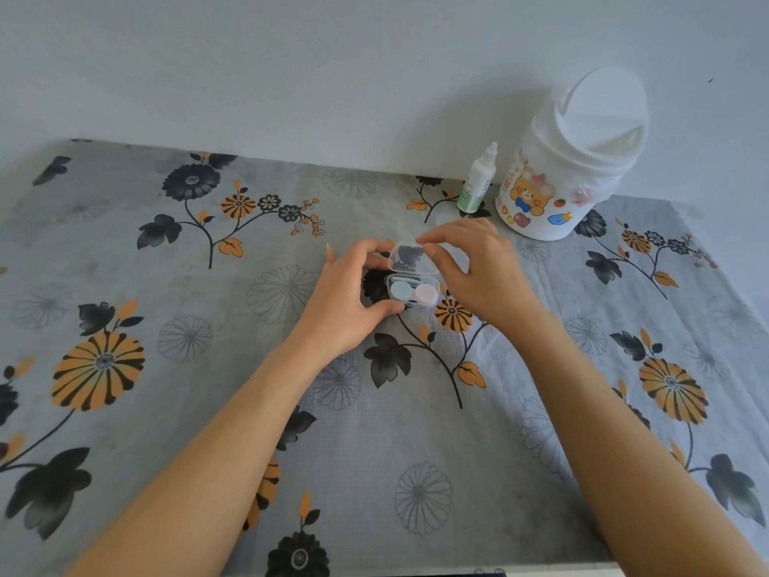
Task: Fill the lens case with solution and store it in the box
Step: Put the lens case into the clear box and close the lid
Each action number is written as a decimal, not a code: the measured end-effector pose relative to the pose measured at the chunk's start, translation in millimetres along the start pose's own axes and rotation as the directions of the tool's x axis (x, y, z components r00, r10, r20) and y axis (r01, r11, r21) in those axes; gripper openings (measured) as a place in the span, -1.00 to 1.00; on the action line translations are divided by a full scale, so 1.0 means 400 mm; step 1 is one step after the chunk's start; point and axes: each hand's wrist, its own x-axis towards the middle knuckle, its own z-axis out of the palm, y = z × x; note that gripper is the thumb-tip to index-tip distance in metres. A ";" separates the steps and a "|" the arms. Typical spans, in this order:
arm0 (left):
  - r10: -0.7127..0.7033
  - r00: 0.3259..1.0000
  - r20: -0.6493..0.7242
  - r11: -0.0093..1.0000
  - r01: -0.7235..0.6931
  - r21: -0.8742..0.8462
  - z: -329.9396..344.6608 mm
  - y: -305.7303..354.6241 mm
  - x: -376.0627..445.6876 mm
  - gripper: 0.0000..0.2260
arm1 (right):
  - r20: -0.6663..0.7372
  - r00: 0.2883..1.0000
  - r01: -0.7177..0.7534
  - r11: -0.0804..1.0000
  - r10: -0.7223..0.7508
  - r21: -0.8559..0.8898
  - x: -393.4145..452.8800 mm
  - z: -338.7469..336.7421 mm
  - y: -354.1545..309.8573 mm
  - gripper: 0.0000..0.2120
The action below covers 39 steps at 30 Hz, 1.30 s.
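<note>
Both hands are right at the middle of the table (125,431), working on a small clear box (413,294) that sits on the flowered cloth. The box stands open, its transparent lid (410,256) tipped up and back on the far side. Inside lies the lens case (413,292), a pale blue round cap on the left and a pale pink one on the right, both caps on, side by side.

The left hand (345,301) cups the box from the left: the thumb presses along the near edge of the base, the curled fingers reach round the far side near the lid's hinge, so the box is held between thumb and fingers. The right hand (478,264) comes in from the right and above, thumb and forefinger pinched together on the top edge of the raised lid, the remaining fingers loosely bent over the box's right side.

Farther back and to the right, well apart from the hands, the solution bottle (477,182) stands upright near the wall, white with a green label and its cap on. Just beside it on the right stands a white tabletop bin (561,168) with a swing lid and cartoon bear stickers on its front
</note>
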 end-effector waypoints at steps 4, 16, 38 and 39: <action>0.022 1.000 0.001 1.000 -0.022 0.004 0.001 0.000 0.000 -0.41 | -0.036 0.999 0.033 0.998 -0.031 0.048 -0.010 -0.010 -0.013 -0.86; 0.072 0.996 -0.047 0.995 -0.075 -0.066 -0.002 0.004 -0.003 -0.77 | 0.028 0.998 0.052 0.994 -0.055 0.096 -0.077 -0.005 -0.020 -0.91; 0.115 0.992 -0.042 0.993 -0.114 0.033 0.005 -0.006 0.006 -0.77 | -0.022 0.992 0.122 0.988 -0.121 0.098 -0.105 0.025 -0.003 -0.93; 0.113 0.993 -0.045 0.993 -0.112 0.034 0.005 -0.006 0.006 -0.77 | -0.025 0.992 0.123 0.987 -0.121 0.101 -0.105 0.027 -0.001 -0.92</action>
